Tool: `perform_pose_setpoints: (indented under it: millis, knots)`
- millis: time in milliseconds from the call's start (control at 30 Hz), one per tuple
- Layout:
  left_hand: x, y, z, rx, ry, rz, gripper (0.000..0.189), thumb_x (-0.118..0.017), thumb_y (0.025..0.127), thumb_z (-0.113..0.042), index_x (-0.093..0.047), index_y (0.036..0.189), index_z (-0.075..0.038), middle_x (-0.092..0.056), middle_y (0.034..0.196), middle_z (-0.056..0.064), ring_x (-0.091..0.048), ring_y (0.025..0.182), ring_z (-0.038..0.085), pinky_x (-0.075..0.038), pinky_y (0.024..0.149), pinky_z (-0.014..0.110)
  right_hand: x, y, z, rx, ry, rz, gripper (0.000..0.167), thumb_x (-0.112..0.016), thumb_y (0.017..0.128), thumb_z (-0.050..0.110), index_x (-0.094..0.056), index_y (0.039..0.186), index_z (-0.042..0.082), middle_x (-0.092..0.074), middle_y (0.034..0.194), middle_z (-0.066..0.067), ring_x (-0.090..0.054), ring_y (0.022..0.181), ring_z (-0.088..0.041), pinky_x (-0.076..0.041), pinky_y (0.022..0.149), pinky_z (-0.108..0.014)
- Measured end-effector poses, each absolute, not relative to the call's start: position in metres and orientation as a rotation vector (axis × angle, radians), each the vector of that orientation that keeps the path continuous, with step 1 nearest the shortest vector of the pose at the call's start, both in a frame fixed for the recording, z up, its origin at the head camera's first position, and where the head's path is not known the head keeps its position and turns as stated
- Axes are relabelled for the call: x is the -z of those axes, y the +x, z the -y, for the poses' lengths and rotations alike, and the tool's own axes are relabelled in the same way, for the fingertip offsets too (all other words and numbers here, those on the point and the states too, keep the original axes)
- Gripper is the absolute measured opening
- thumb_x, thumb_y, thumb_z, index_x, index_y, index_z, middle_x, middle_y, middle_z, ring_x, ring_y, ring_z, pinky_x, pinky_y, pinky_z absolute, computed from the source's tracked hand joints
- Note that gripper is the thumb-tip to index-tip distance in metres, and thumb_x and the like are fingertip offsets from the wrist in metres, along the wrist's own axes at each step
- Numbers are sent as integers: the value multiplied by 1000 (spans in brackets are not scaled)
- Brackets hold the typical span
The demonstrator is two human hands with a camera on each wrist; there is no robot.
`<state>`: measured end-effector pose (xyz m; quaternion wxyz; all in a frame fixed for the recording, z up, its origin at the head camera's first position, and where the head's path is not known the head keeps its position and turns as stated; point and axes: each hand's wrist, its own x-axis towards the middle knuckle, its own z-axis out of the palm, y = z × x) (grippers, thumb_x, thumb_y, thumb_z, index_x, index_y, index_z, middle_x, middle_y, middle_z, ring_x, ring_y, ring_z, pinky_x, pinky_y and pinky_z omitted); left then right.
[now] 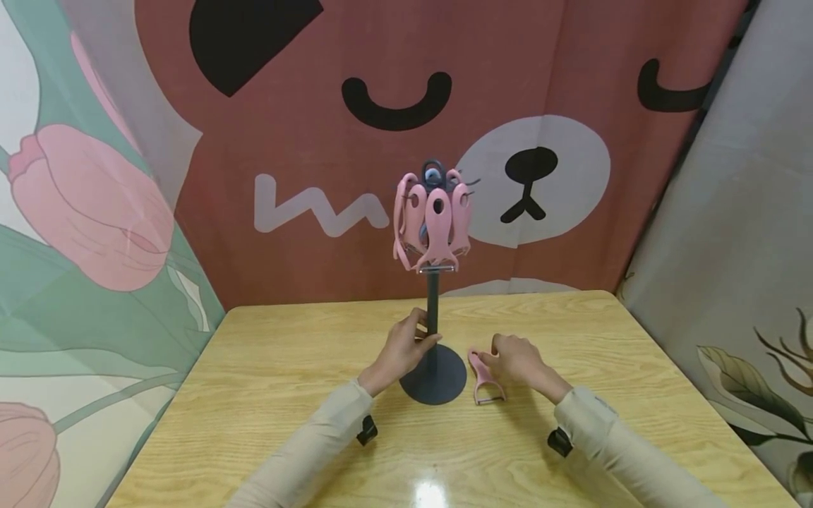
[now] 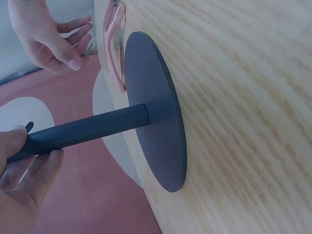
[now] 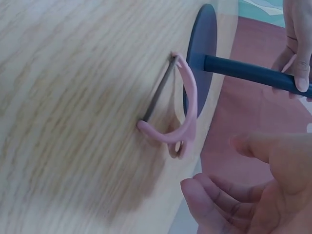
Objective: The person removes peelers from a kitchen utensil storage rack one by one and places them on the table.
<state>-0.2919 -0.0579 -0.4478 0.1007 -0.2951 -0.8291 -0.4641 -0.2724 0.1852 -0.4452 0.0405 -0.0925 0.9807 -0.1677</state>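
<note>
My left hand [image 1: 400, 349] grips the pole of a dark grey stand, with thumb and fingers around it in the left wrist view. The stand's round base [image 1: 435, 384] sits flat on the table. Several pink peelers [image 1: 438, 222] hang around the top of the stand. One more pink peeler [image 3: 187, 105] lies on the table just right of the base, its blade toward me. Above it hovers my right hand [image 1: 519, 361]. In the right wrist view, its thumb and fingers stand apart with nothing between them.
Pale wood makes up the table top [image 1: 286, 402]. Behind it hangs a curtain with a brown bear print [image 1: 286, 127]; a tulip-printed curtain [image 1: 89, 204] hangs on the left and a plant-printed one [image 1: 718, 212] on the right.
</note>
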Motion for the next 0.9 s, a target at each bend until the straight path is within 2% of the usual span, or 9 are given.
perform_pose_setpoints:
  millis: [300, 600, 900]
  knots:
    - [449, -292, 59, 1376, -856, 2464, 25, -69, 94, -10, -53, 113, -5, -64, 101, 9, -71, 88, 23, -57, 70, 22, 438, -272, -186, 595, -427, -3140, 25, -67, 96, 26, -65, 93, 1, -55, 64, -1, -45, 50, -15, -35, 44, -27]
    - [449, -293, 60, 1376, -853, 2468, 25, -69, 94, -11, -53, 112, -6, -64, 100, 8, -71, 87, 22, -57, 70, 22, 430, -270, -180, 750, -642, -3287, 13, -69, 93, 16, -66, 88, 5, -54, 62, 4, -44, 47, -9, -37, 41, -26]
    - [449, -293, 59, 1373, -843, 2482, 24, -68, 94, -11, -53, 112, -7, -64, 101, 7, -71, 89, 22, -57, 70, 22, 422, -270, -173, 830, -646, -3324, 12, -68, 94, 16, -65, 88, 6, -58, 66, 1, -42, 44, -9, -35, 39, -26]
